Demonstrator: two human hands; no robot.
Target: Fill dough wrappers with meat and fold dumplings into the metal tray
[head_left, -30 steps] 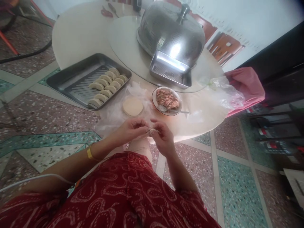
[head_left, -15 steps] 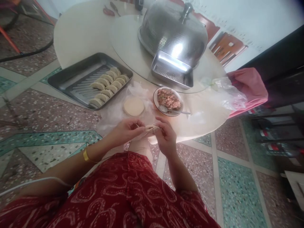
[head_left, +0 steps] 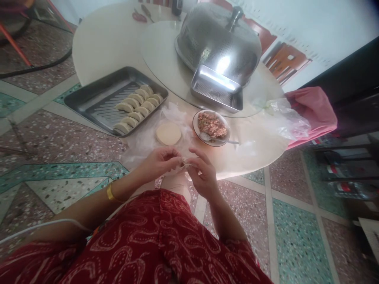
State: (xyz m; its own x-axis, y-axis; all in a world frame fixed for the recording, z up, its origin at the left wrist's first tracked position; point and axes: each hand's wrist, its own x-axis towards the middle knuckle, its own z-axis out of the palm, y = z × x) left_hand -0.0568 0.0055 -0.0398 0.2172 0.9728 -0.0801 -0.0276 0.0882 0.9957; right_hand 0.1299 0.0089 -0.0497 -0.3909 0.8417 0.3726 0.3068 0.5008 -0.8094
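- Dumpling (head_left: 184,162): pinched between fingertips of left hand (head_left: 158,162) and right hand (head_left: 204,177), at table (head_left: 254,148) edge.
- Wrapper stack (head_left: 168,133): just beyond hands, beside filling bowl (head_left: 211,127).

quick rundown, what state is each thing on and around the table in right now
dumpling: pinched between both hands, partly hidden
left hand: grip shut on the dumpling
right hand: grip shut on the dumpling
wrapper stack: flat, on clear plastic
filling bowl: part full, spoon resting in it
metal tray: two rows of folded dumplings at its near right end
domed cover: down on the turntable
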